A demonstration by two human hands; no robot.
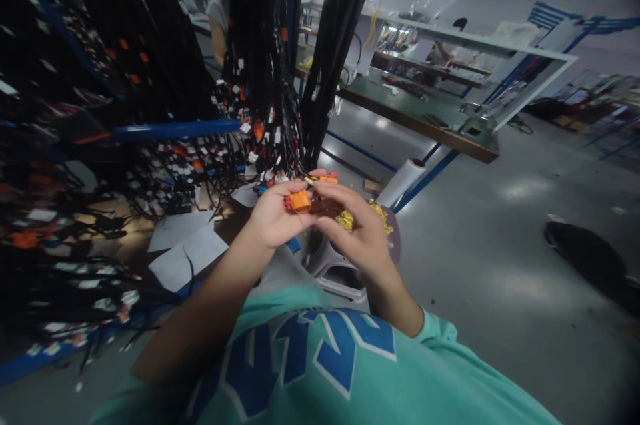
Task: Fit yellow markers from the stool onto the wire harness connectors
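Observation:
An orange connector [301, 202] with a dark red end rests in my left hand [275, 215]. That hand is palm up, its thumb along the far side of the connector and its fingers beneath. My right hand [357, 222] is just to the right, fingers bent, thumb and forefinger apart, fingertips close to the left fingers. Nothing shows between them. Behind the fingertips is a second orange and red connector [329, 177], beside thin wires that run toward the hanging black cable bundle [325, 65]. Whether the right fingers touch it is hidden.
More cable bundles [170, 32] hang on the left over a blue bar [175, 130]. White sheets [187, 252] lie below. Small yellow parts [383, 215] sit on a stool [340, 275]. A green workbench [415, 105] and a wrapped roll [403, 182] stand to the right.

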